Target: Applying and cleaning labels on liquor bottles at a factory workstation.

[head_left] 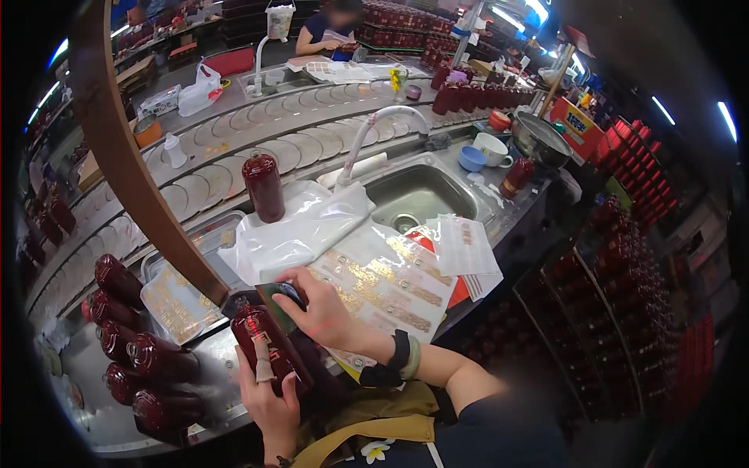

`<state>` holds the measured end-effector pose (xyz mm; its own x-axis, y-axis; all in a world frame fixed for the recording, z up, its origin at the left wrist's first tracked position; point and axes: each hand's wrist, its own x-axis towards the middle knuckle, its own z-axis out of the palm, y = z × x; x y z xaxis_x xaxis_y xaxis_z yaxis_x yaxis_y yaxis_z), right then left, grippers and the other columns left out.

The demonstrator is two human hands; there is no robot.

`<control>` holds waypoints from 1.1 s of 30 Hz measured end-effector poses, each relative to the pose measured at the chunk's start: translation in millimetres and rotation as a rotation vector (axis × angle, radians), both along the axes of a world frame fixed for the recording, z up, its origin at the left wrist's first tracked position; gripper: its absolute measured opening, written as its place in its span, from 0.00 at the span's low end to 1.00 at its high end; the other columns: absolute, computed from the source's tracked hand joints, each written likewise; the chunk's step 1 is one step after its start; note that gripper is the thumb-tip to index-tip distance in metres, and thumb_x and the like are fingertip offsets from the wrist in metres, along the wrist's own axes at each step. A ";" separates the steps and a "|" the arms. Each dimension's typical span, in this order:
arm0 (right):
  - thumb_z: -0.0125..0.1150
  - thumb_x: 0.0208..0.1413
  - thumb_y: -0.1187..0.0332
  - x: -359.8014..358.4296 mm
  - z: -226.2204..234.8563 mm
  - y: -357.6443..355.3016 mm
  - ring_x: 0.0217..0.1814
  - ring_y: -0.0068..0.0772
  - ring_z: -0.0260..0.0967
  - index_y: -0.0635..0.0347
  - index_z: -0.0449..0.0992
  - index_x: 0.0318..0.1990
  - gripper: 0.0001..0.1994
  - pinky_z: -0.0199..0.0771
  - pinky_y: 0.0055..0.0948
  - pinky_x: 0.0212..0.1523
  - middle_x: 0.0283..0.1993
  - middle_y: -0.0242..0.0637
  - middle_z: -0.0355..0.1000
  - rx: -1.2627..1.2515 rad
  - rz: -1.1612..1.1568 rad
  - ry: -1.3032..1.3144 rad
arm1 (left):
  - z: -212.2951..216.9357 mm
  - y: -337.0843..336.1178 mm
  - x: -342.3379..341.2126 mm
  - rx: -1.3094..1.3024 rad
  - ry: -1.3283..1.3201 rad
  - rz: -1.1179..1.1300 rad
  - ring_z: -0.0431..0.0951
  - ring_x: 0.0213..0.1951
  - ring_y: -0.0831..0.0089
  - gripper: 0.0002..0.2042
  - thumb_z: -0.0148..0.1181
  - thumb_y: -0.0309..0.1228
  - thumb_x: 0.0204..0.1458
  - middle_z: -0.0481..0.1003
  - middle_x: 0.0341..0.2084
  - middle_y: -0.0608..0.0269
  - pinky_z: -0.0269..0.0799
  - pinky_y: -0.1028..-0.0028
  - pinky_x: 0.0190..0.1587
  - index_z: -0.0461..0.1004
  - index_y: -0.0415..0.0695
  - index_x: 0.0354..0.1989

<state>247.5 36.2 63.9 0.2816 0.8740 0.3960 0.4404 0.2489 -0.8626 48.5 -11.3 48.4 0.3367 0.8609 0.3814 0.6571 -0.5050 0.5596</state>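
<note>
Taking the dark red bottle (pixel 285 351) before you as the centre of the dial, it lies tilted in front of your body, its neck pointing toward 11 o'clock. Your left hand (pixel 275 409) is at 6 o'clock, holding the lower part with the fingers laid along the glass (one finger looks wrapped in something tan). Your right hand (pixel 318 308), at 2 o'clock, has a narrow grip on a dark flat piece (pixel 282 300) close beside the bottle; you cannot tell from here whether the piece touches the glass.

At 9 o'clock from your bottle you have a cluster of bottles (pixel 160 355) in the same red, and at 10 o'clock a sheet with gold pieces (pixel 175 300). Toward 12 o'clock another bottle (pixel 264 189) stands upright beside a white plastic bag (pixel 312 226). Farther out at 2 o'clock are gold-patterned sheets (pixel 382 277). Between 1 and 2 o'clock you have the metal sink (pixel 451 204), with a blue cup (pixel 471 159) and a white cup (pixel 490 147) beyond it.
</note>
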 end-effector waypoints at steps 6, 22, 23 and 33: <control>0.67 0.62 0.69 -32.4 -1.5 -14.3 0.26 0.32 0.72 0.61 0.72 0.53 0.15 0.73 0.31 0.32 0.31 0.43 0.76 -0.054 0.081 0.124 | -18.8 -10.8 -7.5 -0.047 -0.037 0.009 0.66 0.66 0.30 0.35 0.64 0.41 0.59 0.59 0.70 0.28 0.65 0.49 0.65 0.63 0.37 0.73; 0.64 0.64 0.66 5.8 -36.9 -17.7 0.28 0.41 0.74 0.62 0.73 0.51 0.13 0.70 0.38 0.32 0.29 0.47 0.75 -0.172 -0.072 -0.002 | 5.6 -7.6 2.1 -0.002 0.243 -0.027 0.69 0.61 0.34 0.45 0.69 0.61 0.44 0.58 0.68 0.30 0.72 0.51 0.58 0.68 0.54 0.71; 0.65 0.64 0.66 7.1 -31.5 -19.2 0.28 0.37 0.74 0.62 0.73 0.51 0.13 0.69 0.38 0.31 0.28 0.46 0.75 -0.174 -0.080 0.008 | 13.4 -5.6 6.6 -0.002 0.242 -0.030 0.69 0.61 0.34 0.45 0.69 0.61 0.44 0.58 0.68 0.30 0.72 0.51 0.58 0.68 0.54 0.71; 0.63 0.61 0.75 9.2 4.2 -2.4 0.49 0.55 0.77 0.60 0.78 0.54 0.14 0.76 0.43 0.51 0.47 0.49 0.79 0.088 0.065 -0.097 | 6.2 26.2 -5.0 -0.083 0.059 0.142 0.74 0.33 0.46 0.29 0.61 0.50 0.61 0.69 0.38 0.48 0.72 0.57 0.36 0.74 0.43 0.65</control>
